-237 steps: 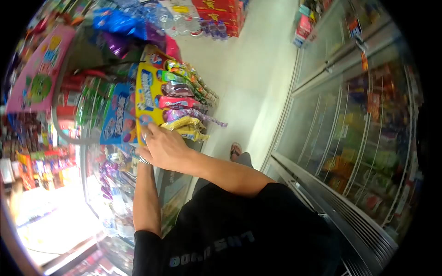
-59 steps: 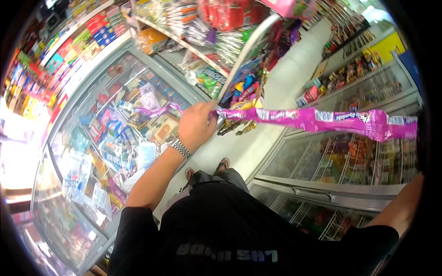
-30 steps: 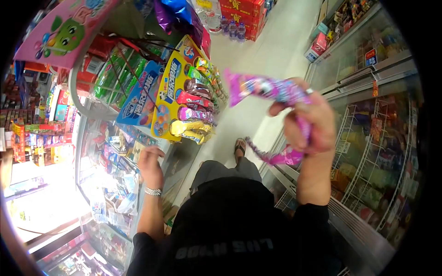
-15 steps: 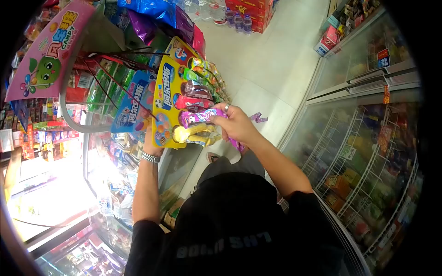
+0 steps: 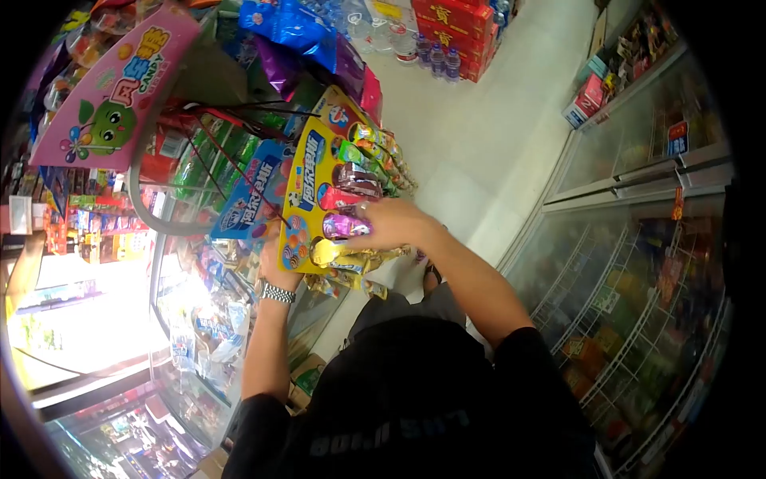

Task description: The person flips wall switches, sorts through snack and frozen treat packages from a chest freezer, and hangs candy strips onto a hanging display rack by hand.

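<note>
A yellow display card (image 5: 302, 209) hangs in front of me, with rows of wrapped candy strips along its right side. My right hand (image 5: 395, 223) is at the purple candy strip (image 5: 347, 227), its fingers bent in around it and partly hidden. A red-wrapped strip (image 5: 341, 199) lies just above, and gold-wrapped candies (image 5: 335, 255) hang below. My left hand (image 5: 275, 267), with a metal watch (image 5: 275, 292) on the wrist, reaches behind the lower left edge of the card. Its fingers are hidden there.
A blue card (image 5: 251, 191) hangs left of the yellow one, beside a curved grey rack bar (image 5: 137, 191) and a pink candy sign (image 5: 120, 96). Glass-door fridges (image 5: 622, 263) line the right. Bottles (image 5: 439, 62) and red boxes (image 5: 459, 32) stand on the floor ahead.
My right hand has moved in closer to the card along the purple strip, its fingers now less visible. The view has shifted, so the rack appears lower and further right.
</note>
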### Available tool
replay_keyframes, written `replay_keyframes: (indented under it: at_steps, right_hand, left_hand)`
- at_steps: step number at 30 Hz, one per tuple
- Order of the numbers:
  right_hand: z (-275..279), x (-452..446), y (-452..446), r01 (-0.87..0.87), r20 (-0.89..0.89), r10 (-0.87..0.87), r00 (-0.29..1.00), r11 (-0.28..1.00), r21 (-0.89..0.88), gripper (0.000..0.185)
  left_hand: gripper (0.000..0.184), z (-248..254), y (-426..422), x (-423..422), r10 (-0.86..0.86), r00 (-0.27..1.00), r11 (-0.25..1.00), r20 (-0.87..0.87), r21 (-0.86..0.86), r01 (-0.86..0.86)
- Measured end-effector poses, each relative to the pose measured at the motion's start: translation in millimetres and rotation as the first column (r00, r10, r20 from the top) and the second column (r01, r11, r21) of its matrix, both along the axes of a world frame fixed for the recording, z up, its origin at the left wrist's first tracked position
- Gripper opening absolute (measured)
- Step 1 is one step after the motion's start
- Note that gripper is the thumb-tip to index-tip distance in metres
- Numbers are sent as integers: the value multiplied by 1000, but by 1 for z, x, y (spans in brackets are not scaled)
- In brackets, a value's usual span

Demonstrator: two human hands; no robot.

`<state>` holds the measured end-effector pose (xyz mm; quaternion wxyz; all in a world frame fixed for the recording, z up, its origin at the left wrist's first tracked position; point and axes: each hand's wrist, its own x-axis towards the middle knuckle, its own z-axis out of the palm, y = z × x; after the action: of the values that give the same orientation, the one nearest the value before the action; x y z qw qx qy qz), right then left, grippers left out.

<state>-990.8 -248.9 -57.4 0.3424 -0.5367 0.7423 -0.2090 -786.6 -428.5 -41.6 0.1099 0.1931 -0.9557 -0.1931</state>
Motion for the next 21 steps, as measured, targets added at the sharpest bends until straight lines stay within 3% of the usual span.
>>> replay_keyframes:
  at_steps: [1, 2, 3, 4, 6, 7, 9, 10, 12, 14, 15, 16, 17, 19, 20, 21]
  right_hand:
    - [-11, -10, 6, -70, 43, 69, 997, 997, 19, 74]
    - [-45, -17, 13, -81, 142, 96, 985, 991, -108, 64]
    - [-78, -23, 20, -76, 238, 133, 962, 970, -232, 55]
    - [-90, -30, 28, -88, 237, 146, 960, 967, -237, 55]
    - [-97, -34, 40, 2, 347, 154, 925, 911, -412, 44]
    - [-95, -29, 41, -7, 352, 165, 921, 912, -410, 44]
    - [-80, -26, 37, 270, 665, -84, 742, 945, -183, 33]
    - [-66, -21, 33, 262, 668, -77, 740, 948, -180, 33]
    - [-34, -11, 16, 265, 425, -123, 897, 919, -293, 28]
    - [-25, -1, -4, 281, 363, -166, 917, 914, -293, 25]
    - [-32, 5, -15, 322, 381, -183, 906, 883, -342, 24]
    - [-29, 10, -24, 360, 397, -197, 896, 847, -391, 23]
    - [-24, 13, -28, 340, 321, -242, 916, 892, -298, 24]
    - [-31, 13, -30, 304, 302, -206, 931, 894, -328, 26]
    - [-33, 12, -30, 277, 285, -178, 942, 892, -357, 29]
    - [-30, 7, -26, 268, 279, -172, 945, 895, -358, 29]
  left_hand:
    - [51, 22, 11, -7, 160, 984, 987, 83, -6, -160]
    - [52, 31, 16, -9, 314, 936, 949, 162, -25, -314]
    - [46, 29, 14, -5, 214, 976, 969, 36, -134, -207]
    - [46, 31, 15, -6, 226, 974, 966, 35, -139, -219]
    - [43, 33, 22, -8, 366, 921, 926, 137, -158, -344]
    - [43, 32, 19, -6, 336, 929, 935, 156, -176, -308]
    - [42, 32, 18, -8, 363, 918, 921, 162, -210, -327]
    - [41, 31, 20, -8, 378, 909, 911, 173, -242, -333]
    - [36, 28, 24, -8, 330, 936, 925, 120, -241, -295]
    - [37, 33, 40, -19, 216, 975, 975, 57, -71, -212]
    - [40, 21, 41, -21, 226, 974, 968, 2, 110, -225]
    - [40, 20, 46, -28, 228, 974, 968, -2, 112, -226]
    - [40, 21, 52, -34, 140, 990, 989, -10, 48, -139]
    - [38, 12, 51, -31, -17, 1000, 998, -26, -58, 16]
    - [38, 0, 41, -24, -8, 999, 998, -31, -56, 6]
    - [40, -12, 28, -19, -113, 993, 992, 12, 59, 113]
